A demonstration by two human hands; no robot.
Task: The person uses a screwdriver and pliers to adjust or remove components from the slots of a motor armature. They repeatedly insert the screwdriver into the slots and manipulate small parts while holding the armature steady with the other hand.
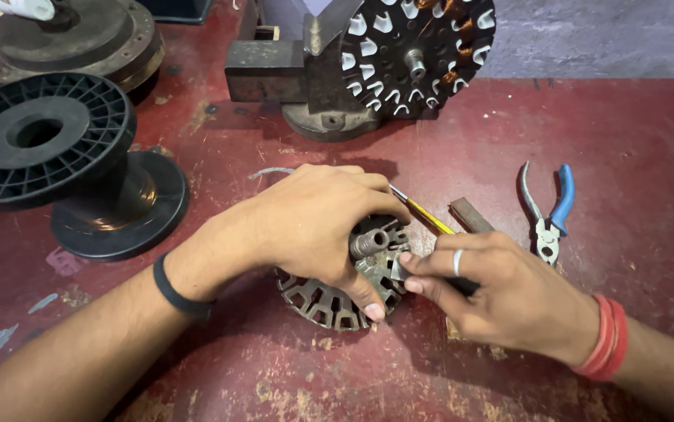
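A round slotted metal stator core with a short central shaft lies on the worn red table. My left hand covers its top and grips it, thumb down over the near rim. My right hand, with a ring on one finger, pinches a small pale strip at the core's right edge. A yellow-handled tool pokes out from under my left fingers toward the right hand; which hand holds it is hidden.
Blue-handled pliers lie to the right. A flat metal bar lies beside the yellow tool. A black empty spool stands at left. A second stator with white slot liners sits on a stand at the back.
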